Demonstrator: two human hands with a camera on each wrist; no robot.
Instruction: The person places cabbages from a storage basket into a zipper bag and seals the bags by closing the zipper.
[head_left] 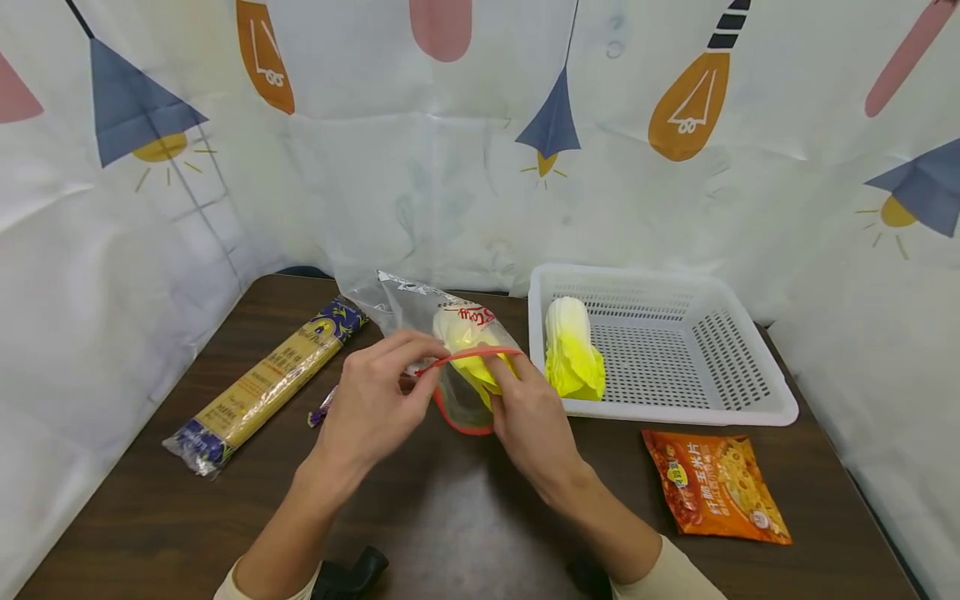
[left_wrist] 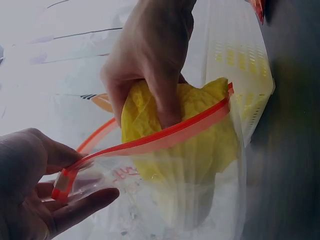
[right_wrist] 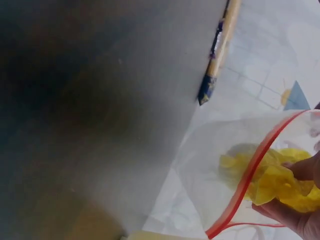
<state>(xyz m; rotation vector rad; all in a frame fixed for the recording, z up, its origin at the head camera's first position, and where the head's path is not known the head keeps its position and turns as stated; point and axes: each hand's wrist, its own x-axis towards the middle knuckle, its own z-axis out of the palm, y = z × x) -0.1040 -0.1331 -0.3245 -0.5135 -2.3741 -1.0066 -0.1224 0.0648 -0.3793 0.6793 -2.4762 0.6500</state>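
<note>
A clear zip bag with a red zip edge is held up over the table, its mouth toward me. My left hand pinches the red edge near the white slider at one end. Through the plastic shows a yellow-leaved napa cabbage, its pale base deep in the bag and its leafy end at the mouth. With fingers and thumb inside the opening, my right hand grips the leafy end. The right wrist view shows the leaves between its fingers.
A white basket at the back right contains a second napa cabbage. An orange snack packet lies in front of it. To the left is a long noodle packet, with a small purple wrapper beside my left hand.
</note>
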